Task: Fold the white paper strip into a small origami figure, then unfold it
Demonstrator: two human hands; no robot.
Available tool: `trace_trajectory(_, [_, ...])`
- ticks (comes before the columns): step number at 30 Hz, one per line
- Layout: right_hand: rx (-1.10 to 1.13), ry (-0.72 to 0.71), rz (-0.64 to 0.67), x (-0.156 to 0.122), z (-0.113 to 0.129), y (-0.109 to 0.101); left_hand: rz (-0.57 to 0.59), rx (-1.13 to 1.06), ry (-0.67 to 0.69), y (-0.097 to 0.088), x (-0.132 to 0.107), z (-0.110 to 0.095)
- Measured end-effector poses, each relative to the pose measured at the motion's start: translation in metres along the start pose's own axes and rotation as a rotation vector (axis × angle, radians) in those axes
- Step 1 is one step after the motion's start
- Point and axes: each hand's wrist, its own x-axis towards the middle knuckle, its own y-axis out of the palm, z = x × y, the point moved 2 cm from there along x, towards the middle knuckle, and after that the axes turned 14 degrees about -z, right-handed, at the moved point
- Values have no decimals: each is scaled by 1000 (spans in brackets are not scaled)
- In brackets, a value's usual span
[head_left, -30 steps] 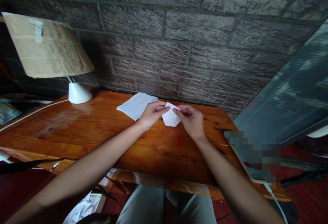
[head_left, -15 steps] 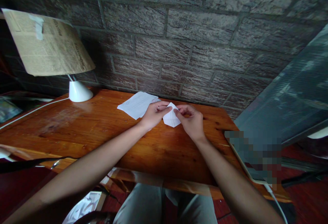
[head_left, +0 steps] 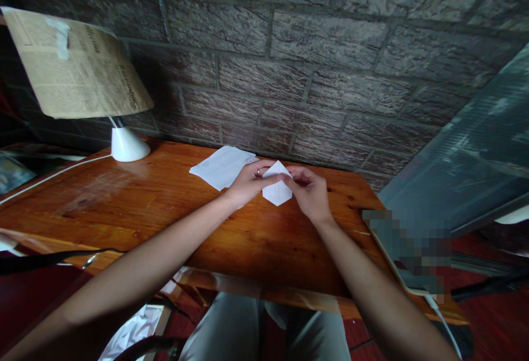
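Observation:
A small folded piece of white paper [head_left: 276, 191] is held just above the wooden table [head_left: 173, 212], pinched on both sides. My left hand [head_left: 248, 182], a ring on one finger, grips its left edge. My right hand [head_left: 309, 190] grips its right edge with curled fingers. Just behind my left hand, a stack of white paper sheets [head_left: 221, 166] lies flat on the table.
A white lamp base [head_left: 129, 146] with a newspaper-covered shade [head_left: 74, 69] stands at the table's far left, its white cable [head_left: 49, 176] running leftward. A brick wall rises behind. A blurred-out object [head_left: 407, 245] lies at the table's right edge.
Both hands have drawn closer together on the folded paper, and its shape has become more of a diamond. The sheets and lamp have not moved.

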Motion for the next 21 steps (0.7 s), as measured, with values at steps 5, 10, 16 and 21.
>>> trace_trajectory(5, [42,56,-25,2,-2,-1,76,35,8,1,1,2])
trace_trajectory(10, [-12,45,-48,3,-5,-1,64,47,28,0,1,6])
trace_trajectory(16, [67,158,-54,3,-5,-2,81,57,7,2,0,8])
trace_trajectory(21, [7,85,-48,2,-2,-3,76,78,47,2,0,3])
